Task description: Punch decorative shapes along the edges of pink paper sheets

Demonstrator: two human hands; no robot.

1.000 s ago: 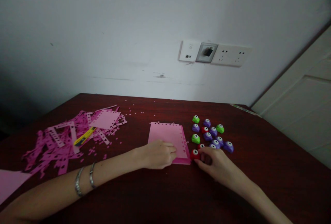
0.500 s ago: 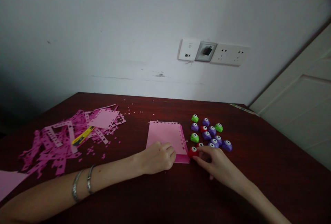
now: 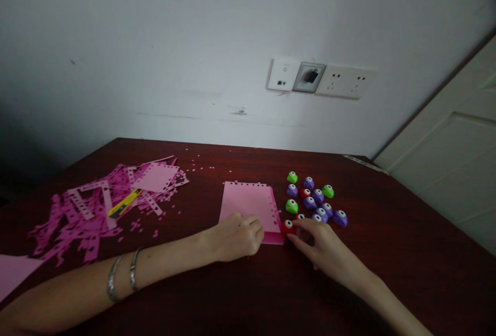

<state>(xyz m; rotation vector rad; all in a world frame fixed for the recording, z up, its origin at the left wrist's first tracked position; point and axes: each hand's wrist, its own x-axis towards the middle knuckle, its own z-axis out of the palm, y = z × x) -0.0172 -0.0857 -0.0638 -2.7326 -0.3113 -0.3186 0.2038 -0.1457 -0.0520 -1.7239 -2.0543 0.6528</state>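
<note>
A pink sheet of paper lies on the table, small holes punched along its far and right edges. A deeper pink layer shows along its near edge. My left hand is closed at the sheet's near left part; the curled fingers hide what they grip of it. Between thumb and fingers, my right hand holds a small red paper punch against the sheet's right edge near the lower corner. Just beyond that hand sit several purple punches, green punches and red punches.
On the left is a heap of punched pink strips with a yellow utility knife on it. Another pink sheet lies at the left edge. A wall with sockets stands behind the dark table.
My right hand and the red paper punch have shifted slightly left, closer against the pink sheet's edge. My left hand stays in place.
</note>
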